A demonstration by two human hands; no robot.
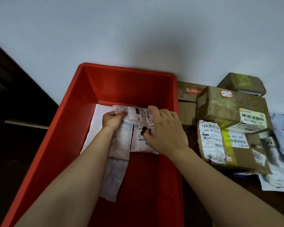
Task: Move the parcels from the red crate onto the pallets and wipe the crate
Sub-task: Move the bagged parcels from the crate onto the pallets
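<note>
The red crate (pixel 69 128) fills the middle of the view, against a pale wall. On its floor lie a few soft white mailer parcels with printed labels: one labelled bag at the far end (pixel 138 113), a bag with a barcode label (pixel 140 145) under my right hand, and a long pale bag (pixel 116 174) stretching toward me. A white flat parcel (pixel 95 122) lies at the left. My left hand (pixel 112 119) pinches the far labelled bag's edge. My right hand (pixel 165 130) curls over the parcels, its thumb and fingers gripping the barcode bag.
To the right of the crate, brown cardboard boxes (pixel 228 108) with labels are stacked, with another taped box (pixel 226 148) in front and white plastic mailers (pixel 279 161) at the far right. A dark piece of furniture (pixel 15 95) stands at the left.
</note>
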